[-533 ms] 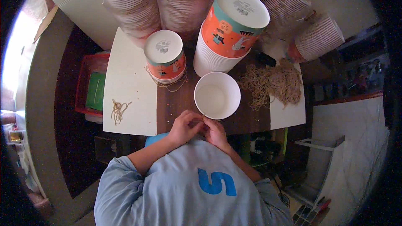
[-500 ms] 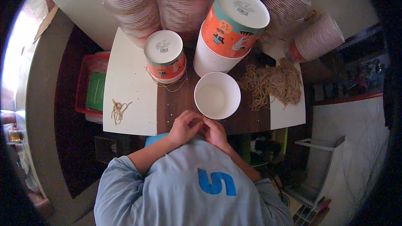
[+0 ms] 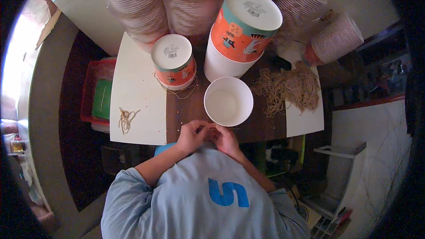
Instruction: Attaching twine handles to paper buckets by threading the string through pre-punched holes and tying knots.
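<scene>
At the table's near edge, my left hand (image 3: 191, 135) and my right hand (image 3: 226, 140) meet in front of an open white paper tub (image 3: 228, 102). The fingertips of both are pinched together around a thin string (image 3: 233, 128), whose strand shows faintly beside the right fingers; most of it is hidden. My right fingertips are right at the tub's near rim. Behind and to the left, an upside-down orange and green paper tub (image 3: 175, 76) has string hanging round its lower part. A tangled heap of brown string (image 3: 292, 88) lies to the right.
A tall stack of upturned tubs (image 3: 244, 40) stands behind the white tub. Several plastic-wrapped tub stacks (image 3: 190, 6) line the back, with another stack (image 3: 336, 40) at far right. A small string bundle (image 3: 126, 119) lies left, near a red crate (image 3: 90, 90).
My left fingers have shifted slightly, and my hands stay together at the tub's near rim. The view has tilted a little; nothing else has visibly moved.
</scene>
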Motion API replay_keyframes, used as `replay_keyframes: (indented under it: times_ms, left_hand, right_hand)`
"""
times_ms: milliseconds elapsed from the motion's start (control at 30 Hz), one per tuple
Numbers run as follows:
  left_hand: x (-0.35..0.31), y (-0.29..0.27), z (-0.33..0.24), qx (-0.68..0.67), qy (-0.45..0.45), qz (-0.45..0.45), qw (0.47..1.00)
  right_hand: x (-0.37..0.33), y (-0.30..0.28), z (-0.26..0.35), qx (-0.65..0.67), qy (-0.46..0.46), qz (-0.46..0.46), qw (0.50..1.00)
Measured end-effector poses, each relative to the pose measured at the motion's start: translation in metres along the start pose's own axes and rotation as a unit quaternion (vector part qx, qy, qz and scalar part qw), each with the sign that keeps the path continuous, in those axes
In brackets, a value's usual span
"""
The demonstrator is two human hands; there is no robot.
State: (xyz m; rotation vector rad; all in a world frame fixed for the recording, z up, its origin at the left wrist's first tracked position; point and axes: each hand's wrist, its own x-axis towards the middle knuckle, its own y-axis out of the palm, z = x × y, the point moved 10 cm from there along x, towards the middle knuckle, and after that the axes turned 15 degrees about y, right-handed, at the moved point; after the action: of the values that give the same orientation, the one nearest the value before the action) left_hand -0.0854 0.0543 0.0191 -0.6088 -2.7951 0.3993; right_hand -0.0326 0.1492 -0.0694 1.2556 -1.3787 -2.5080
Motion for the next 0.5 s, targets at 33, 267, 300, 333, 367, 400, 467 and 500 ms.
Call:
replay_keyframes:
  times_ms: [33,267,300,333,367,400,467,500]
  left_hand:
    - [-0.002,-0.002,0.007,-0.046,-0.053,-0.022,0.997]
    - [-0.010,0.008,0.031,-0.194,-0.086,-0.058,0.976]
    - [-0.010,0.014,0.032,-0.217,-0.096,-0.035,0.971]
    - [-0.011,0.020,0.032,-0.240,-0.106,-0.013,0.965]
    - [-0.009,0.018,0.030,-0.240,-0.105,-0.012,0.965]
    - [-0.010,0.020,0.031,-0.249,-0.129,-0.002,0.960]
    - [-0.011,0.018,0.027,-0.257,-0.153,0.008,0.954]
    - [-0.015,0.015,0.029,-0.262,-0.185,0.000,0.947]
  right_hand:
    - [0.002,-0.003,-0.001,0.001,-0.001,0.000,1.000]
    - [-0.025,-0.009,0.034,-0.325,-0.152,-0.278,0.891]
    - [-0.034,-0.001,0.044,-0.387,-0.197,-0.314,0.845]
    - [-0.032,-0.004,0.043,-0.386,-0.198,-0.314,0.844]
    - [-0.028,-0.011,0.040,-0.369,-0.191,-0.310,0.855]
    - [-0.026,-0.016,0.038,-0.351,-0.184,-0.305,0.866]
    - [-0.025,-0.021,0.034,-0.301,-0.178,-0.273,0.896]
    - [-0.024,-0.022,0.032,-0.251,-0.171,-0.239,0.922]
